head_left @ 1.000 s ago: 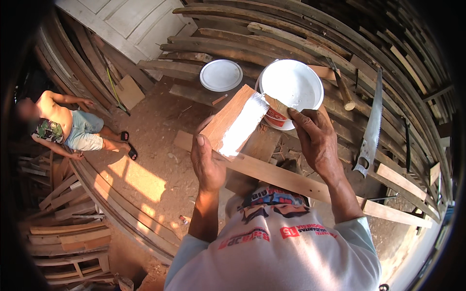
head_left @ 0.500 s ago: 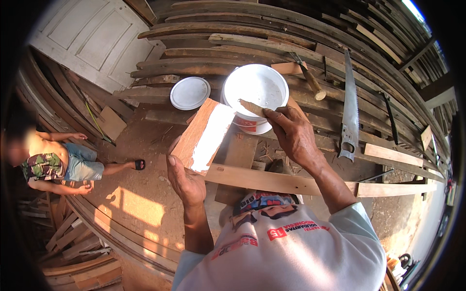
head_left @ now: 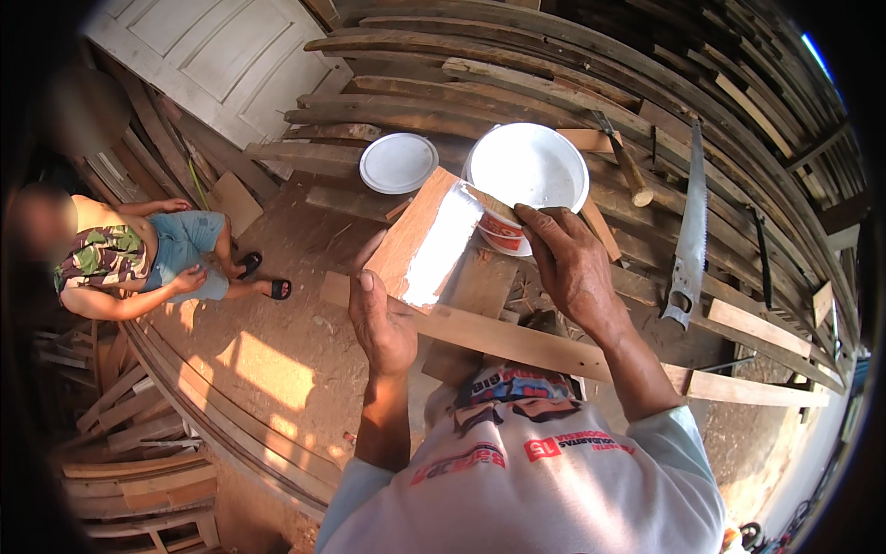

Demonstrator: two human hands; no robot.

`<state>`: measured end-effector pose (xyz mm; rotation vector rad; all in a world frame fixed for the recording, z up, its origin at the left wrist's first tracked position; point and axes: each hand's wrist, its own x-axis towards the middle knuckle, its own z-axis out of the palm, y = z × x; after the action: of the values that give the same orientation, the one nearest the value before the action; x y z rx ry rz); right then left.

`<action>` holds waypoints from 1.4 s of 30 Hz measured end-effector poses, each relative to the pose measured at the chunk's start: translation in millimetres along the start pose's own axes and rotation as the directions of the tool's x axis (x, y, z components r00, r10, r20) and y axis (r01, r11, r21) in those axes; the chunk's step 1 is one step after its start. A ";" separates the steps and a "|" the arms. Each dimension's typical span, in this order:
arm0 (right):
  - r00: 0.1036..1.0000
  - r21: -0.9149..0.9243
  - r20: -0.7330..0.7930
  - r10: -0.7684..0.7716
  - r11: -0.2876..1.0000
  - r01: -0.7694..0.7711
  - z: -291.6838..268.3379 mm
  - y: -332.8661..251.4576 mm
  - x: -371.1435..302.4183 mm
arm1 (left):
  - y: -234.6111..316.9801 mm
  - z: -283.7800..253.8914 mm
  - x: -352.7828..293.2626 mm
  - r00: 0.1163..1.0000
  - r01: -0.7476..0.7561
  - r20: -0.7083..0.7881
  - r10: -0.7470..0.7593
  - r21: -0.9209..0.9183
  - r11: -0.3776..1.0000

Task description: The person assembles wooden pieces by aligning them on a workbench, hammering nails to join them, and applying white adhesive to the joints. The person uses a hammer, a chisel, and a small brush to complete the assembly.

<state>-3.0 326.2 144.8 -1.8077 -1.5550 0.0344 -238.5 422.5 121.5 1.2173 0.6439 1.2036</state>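
Note:
My left hand (head_left: 388,323) grips a short wooden block (head_left: 415,231), held tilted, its thumb along the near end. A thick white coating (head_left: 447,242) covers one long face of that block. Pinched in my right hand (head_left: 574,275) is a thin flat wooden stick (head_left: 496,205), its far end at the upper edge of the coated face. Just beyond the stick stands a white bucket (head_left: 580,174), open at the top, with white material inside. Its round white lid (head_left: 398,163) lies to the left.
A hammer (head_left: 631,173) and a handsaw (head_left: 689,235) rest on stacked planks (head_left: 415,113) at the far right. One long pale board (head_left: 517,343) runs beneath my hands. At left, another person (head_left: 180,245) is near a white panelled door (head_left: 226,65).
The stick has moved from over the bucket to the coated block's upper edge. The view has shifted, and the other person's legs are now both visible.

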 end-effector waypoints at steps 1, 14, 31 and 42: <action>1.000 -0.010 0.015 0.027 1.000 -0.026 1.7 -0.3 2.5 | 3.2 3.6 -1.4 1.000 -0.006 0.005 0.006 -0.013 1.000; 0.975 0.167 0.207 -0.075 0.985 0.040 5.7 -52.0 -16.2 | -11.3 -9.7 3.5 0.998 -0.055 0.043 0.055 0.015 0.998; 0.957 0.150 0.250 -0.148 0.982 0.112 6.1 -59.2 -18.5 | -19.5 -11.5 15.5 0.997 -0.029 0.070 0.040 -0.145 0.989; 0.956 0.250 0.255 -0.145 0.965 0.079 -0.5 -48.4 -7.5 | -21.3 -15.2 19.0 0.997 -0.032 0.068 0.037 -0.086 0.996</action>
<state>-45.6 319.1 167.9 -1.5715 -1.7593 0.4139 -239.1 447.7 101.1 1.1980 0.5168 1.1998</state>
